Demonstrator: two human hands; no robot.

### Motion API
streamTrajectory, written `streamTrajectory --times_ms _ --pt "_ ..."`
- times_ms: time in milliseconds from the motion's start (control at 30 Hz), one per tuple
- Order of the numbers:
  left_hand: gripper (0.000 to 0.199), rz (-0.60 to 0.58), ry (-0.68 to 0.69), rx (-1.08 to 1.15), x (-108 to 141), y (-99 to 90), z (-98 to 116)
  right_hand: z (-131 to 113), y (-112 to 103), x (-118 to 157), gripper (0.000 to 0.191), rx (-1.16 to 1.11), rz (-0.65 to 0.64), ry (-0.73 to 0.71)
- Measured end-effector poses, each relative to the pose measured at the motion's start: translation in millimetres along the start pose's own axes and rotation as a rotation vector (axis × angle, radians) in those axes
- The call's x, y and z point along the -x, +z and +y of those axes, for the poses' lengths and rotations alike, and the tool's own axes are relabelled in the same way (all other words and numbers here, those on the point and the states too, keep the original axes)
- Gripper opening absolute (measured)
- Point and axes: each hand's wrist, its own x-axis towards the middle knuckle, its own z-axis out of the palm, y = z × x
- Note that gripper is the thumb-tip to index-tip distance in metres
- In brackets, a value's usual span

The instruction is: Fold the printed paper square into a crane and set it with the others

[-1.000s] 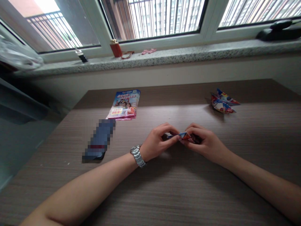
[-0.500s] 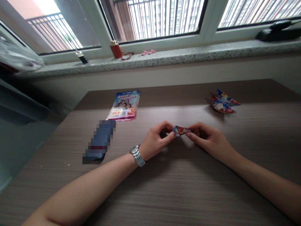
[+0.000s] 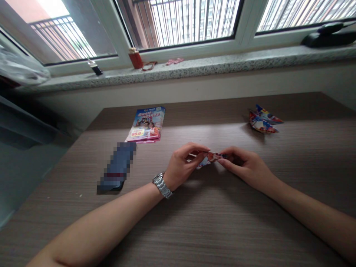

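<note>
A small folded piece of printed paper [image 3: 210, 158], red, white and blue, is held just above the wooden table [image 3: 178, 222]. My left hand [image 3: 183, 163], with a silver watch [image 3: 162, 184] on its wrist, pinches the paper's left part between thumb and fingers. At the right end, the thumb and forefinger of my right hand [image 3: 241, 161] grip its tip. Fingers cover part of the paper, so its full shape is hidden. Beyond my right hand sits a pointed, folded paper figure [image 3: 264, 120] in similar bright print.
Printed flyers [image 3: 147, 124] lie stacked at the back left. A blurred-out dark phone-like slab [image 3: 116, 167] is nearer, left of my watch. On the stone windowsill [image 3: 208, 68] stand a red lighter-like object [image 3: 135, 58], pink pieces [image 3: 174, 61] and a black device [image 3: 328, 37].
My left fingers have shifted on the folded paper, the forefinger now reaching over its top. More of its white-blue lower edge shows below the thumb. My right hand keeps its pinch.
</note>
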Motion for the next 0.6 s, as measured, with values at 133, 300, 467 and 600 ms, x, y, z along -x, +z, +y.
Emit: streamTrajectory --times_ms 133,300,467,600 --pt "0.016 0.032 -0.026 0.016 -1.5 -0.6 0.6 -4.0 -2.3 -0.4 0.029 -0.038 0.012 0.029" --pt "0.015 0.048 -0.022 0.003 -1.0 -0.2 1.2 -5.5 -3.4 -1.0 0.029 -0.033 0.033 0.000" --pt "0.012 0.036 -0.014 0.046 -0.8 0.6 4.1 -7.7 -4.9 -0.8 0.028 0.008 0.041 -0.045" --pt "0.014 0.029 -0.055 0.051 -0.8 0.5 4.6 -6.5 -6.4 -1.5 0.026 0.019 0.046 -0.083"
